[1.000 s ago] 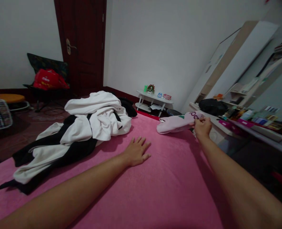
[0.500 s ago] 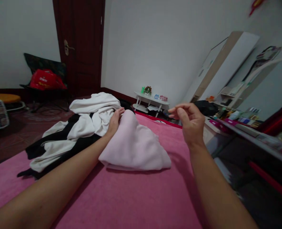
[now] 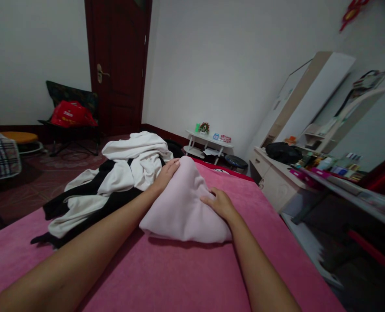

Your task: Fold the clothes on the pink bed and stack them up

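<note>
A folded pale pink garment (image 3: 186,212), its exact kind unclear, lies on a pink bedspread (image 3: 166,277) with its far end bunched into a peak. My left hand (image 3: 168,172) rests along the garment's far left side, fingers stretched out and together. On the right side, my right hand (image 3: 220,203) touches the cloth with its thumb and fingers apart; the fingertips are partly hidden by the folds. Just left of my left arm is a loose pile of white and black clothes (image 3: 137,169).
Beyond the bed stand a low white table (image 3: 208,139) with small items and a dark round stool (image 3: 236,162). To the right is a cluttered dressing table (image 3: 273,169). A chair with a red bag (image 3: 73,114) stands by the brown door (image 3: 121,65).
My right hand has come down and left from the air onto the right side of the pink garment. My left hand stays at the left side. The view has shifted slightly.
</note>
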